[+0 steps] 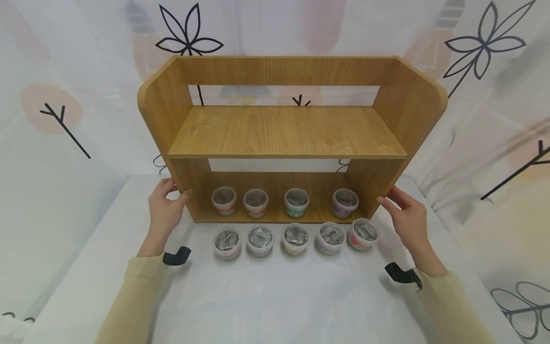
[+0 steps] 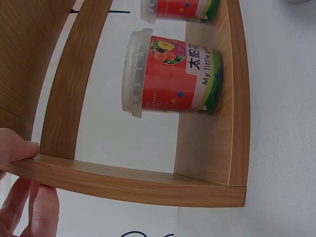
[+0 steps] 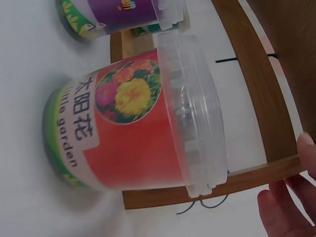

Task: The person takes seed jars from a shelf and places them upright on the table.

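Note:
A two-tier wooden shelf (image 1: 283,134) stands on the white-covered table, in the middle of the head view. My left hand (image 1: 165,205) holds the edge of its left side panel, thumb on one side and fingers on the other, as the left wrist view also shows. On the opposite panel, my right hand (image 1: 408,215) has the same kind of grip. Several small plastic tubs stand on the lower board, among them a red-labelled tub (image 2: 170,74) close to the left panel. A red-labelled tub (image 3: 138,153) and a purple one (image 3: 123,15) appear in the right wrist view.
In front of the shelf, several lidded tubs (image 1: 296,239) stand upright in a row on the white table (image 1: 275,296). The rightmost tub (image 1: 363,234) is near the shelf's right corner. Behind hangs a pale cloth (image 1: 266,28) printed with leaves.

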Demonstrator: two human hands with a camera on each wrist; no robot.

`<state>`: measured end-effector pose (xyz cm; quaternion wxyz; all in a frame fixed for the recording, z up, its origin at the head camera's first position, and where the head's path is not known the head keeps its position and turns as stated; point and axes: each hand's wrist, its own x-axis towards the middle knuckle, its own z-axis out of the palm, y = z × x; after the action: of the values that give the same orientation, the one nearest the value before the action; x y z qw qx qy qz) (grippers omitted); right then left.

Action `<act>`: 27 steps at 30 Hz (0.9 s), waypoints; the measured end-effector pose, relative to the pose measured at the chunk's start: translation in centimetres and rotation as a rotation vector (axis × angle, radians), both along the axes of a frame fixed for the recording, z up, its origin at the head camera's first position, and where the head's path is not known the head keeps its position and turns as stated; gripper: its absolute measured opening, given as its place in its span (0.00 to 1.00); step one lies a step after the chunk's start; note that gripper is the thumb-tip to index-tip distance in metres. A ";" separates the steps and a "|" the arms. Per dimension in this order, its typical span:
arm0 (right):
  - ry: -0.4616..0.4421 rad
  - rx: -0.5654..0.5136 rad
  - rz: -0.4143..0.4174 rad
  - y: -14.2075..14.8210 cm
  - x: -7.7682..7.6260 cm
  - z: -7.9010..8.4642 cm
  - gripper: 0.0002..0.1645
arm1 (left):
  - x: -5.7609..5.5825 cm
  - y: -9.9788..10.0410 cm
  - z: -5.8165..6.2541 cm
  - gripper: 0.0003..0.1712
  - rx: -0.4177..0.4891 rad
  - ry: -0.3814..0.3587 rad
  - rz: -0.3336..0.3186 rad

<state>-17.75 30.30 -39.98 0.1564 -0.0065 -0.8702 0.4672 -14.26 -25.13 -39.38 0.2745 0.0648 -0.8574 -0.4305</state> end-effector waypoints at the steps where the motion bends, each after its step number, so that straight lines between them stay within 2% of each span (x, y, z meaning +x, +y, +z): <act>1: 0.001 -0.011 -0.011 -0.1 -0.1 0.0 0.33 | 0.0 0.0 0.0 0.24 0.000 -0.002 -0.001; 5: -0.001 -0.055 -0.041 -0.4 -0.3 0.1 0.29 | -0.1 0.1 -0.1 0.23 -0.003 -0.009 0.000; 18: 0.038 -0.122 -0.039 -1.0 -0.9 -0.2 0.27 | 0.1 0.3 0.0 0.22 -0.010 0.020 0.003; 22: 0.035 -0.114 -0.046 -0.8 -0.8 0.0 0.27 | 0.1 0.4 0.2 0.23 -0.016 0.008 -0.005; 27: 0.031 -0.082 -0.044 -0.8 -0.8 0.2 0.29 | 0.8 0.4 0.5 0.26 -0.041 -0.025 0.033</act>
<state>-18.51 29.49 -39.83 0.1796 -0.0250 -0.8475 0.4989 -13.50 -24.72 -38.87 0.2722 0.0786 -0.8682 -0.4074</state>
